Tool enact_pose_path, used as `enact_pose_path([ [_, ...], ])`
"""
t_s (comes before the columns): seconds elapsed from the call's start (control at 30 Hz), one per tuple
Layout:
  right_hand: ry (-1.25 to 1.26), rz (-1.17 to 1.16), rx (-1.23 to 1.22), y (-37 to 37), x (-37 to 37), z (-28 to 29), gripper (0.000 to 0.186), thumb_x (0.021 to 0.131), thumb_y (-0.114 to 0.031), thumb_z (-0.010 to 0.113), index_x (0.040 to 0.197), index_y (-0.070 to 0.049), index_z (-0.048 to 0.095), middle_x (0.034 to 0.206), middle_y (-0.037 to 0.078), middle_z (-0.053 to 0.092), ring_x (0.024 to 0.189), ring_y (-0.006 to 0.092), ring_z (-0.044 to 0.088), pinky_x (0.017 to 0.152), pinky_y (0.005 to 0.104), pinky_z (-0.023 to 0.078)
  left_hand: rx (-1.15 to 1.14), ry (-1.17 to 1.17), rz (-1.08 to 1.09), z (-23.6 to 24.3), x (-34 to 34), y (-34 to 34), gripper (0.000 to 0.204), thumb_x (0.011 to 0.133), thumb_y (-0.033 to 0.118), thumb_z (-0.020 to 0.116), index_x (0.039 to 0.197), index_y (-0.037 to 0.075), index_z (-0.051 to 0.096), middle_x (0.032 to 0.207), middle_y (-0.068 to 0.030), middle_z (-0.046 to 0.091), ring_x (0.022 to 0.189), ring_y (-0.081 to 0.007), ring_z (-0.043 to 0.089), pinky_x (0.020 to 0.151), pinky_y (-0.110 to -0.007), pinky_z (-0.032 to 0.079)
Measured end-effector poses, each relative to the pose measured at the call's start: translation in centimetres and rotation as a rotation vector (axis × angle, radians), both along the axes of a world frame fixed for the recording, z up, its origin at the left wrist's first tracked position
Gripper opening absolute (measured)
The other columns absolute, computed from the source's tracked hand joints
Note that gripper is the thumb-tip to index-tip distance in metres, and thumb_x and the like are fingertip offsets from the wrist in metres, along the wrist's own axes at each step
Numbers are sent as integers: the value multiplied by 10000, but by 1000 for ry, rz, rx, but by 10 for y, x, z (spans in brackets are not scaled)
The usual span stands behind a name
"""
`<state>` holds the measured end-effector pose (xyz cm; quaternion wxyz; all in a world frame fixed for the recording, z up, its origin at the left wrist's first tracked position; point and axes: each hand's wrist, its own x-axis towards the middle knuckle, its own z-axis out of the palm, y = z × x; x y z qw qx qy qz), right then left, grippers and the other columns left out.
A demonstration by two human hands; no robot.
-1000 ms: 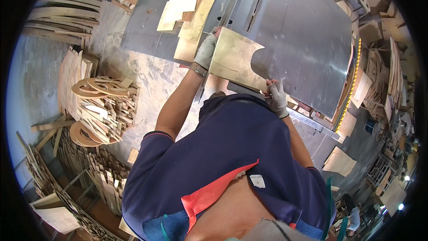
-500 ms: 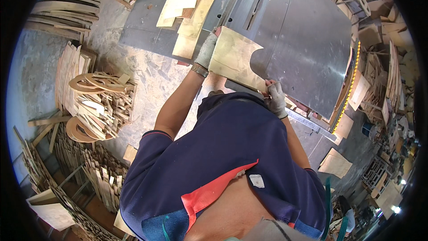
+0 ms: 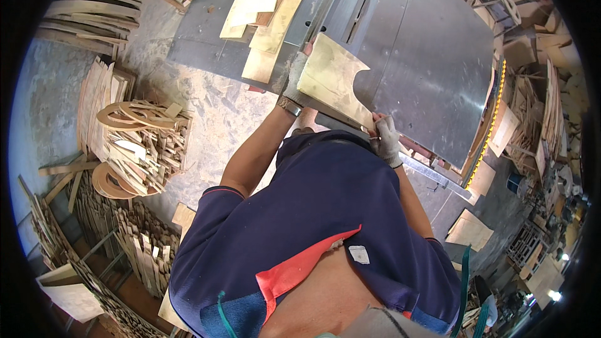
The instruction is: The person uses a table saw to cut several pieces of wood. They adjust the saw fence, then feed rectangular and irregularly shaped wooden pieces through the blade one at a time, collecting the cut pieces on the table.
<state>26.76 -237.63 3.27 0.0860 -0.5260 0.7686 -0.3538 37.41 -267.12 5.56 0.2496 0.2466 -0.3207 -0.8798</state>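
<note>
A pale wooden board (image 3: 332, 78) with a rounded notch cut in its right side lies over the near edge of a dark metal saw table (image 3: 432, 69). My left hand (image 3: 296, 77), in a light work glove, is closed on the board's left edge beside a long metal guide bar (image 3: 327, 7). At the board's near right corner, my right hand (image 3: 387, 139), also gloved, pinches the edge. Beyond the board a narrow slot (image 3: 361, 12) runs along the tabletop. Parts of the fingers under the board are hidden.
Pale boards (image 3: 269, 37) are stacked on the table left of the guide bar. A metal rail (image 3: 432, 174) juts out at the near right, beside a yellow toothed strip (image 3: 494, 119). Offcuts (image 3: 150, 156) and ring-shaped wood pieces (image 3: 113, 181) are heaped on the floor at left.
The board's left side has tilted and shifted slightly, with my left hand moving a little toward me and to the right. My right hand has stayed nearly still at the corner.
</note>
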Motion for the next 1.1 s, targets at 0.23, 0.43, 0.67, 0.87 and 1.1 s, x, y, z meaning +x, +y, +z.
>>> enact_pose_path([
  [0.23, 23, 13, -28, -4, 0, 6, 449, 855, -71, 735, 1280, 11, 616, 1117, 198, 612, 953, 378, 653, 784, 406, 542, 69, 162, -11, 12, -3, 3, 516, 1084, 306, 395, 1550, 86, 380, 1521, -69, 476, 1356, -193, 497, 1096, -370, 472],
  [0.43, 10, -12, -68, -7, 6, 14, 424, 858, -67, 736, 1255, 29, 625, 1054, 192, 620, 925, 361, 650, 777, 404, 542, 156, 179, -17, 25, -4, 6, 529, 1095, 321, 355, 1547, 48, 383, 1493, -101, 518, 1298, -248, 558, 1059, -376, 505],
  [0.67, -143, 15, -64, -4, -1, 21, 320, 1007, -236, 582, 1186, 22, 642, 964, 176, 644, 831, 313, 656, 703, 366, 527, 176, 35, 40, 5, 0, 11, 479, 1057, 227, 496, 1503, 59, 448, 1459, -96, 549, 1227, -213, 584, 1067, -377, 474],
  [0.87, -864, -354, 75, 2, -17, 45, 455, 1091, -379, 439, 917, 11, 597, 765, 102, 702, 626, 118, 624, 589, 275, 500, -127, -224, 31, -14, 10, 9, 304, 982, 202, 667, 1252, 63, 654, 1070, -16, 677, 895, -100, 623, 795, -265, 515],
  [1.1, -303, -477, 129, -3, -47, 75, 327, 1004, -256, 617, 793, -13, 562, 681, 87, 582, 601, 148, 529, 563, 309, 460, -201, -333, -107, 4, 15, 25, 282, 969, 169, 694, 1230, 72, 649, 883, 44, 599, 781, -63, 581, 723, -249, 509],
])
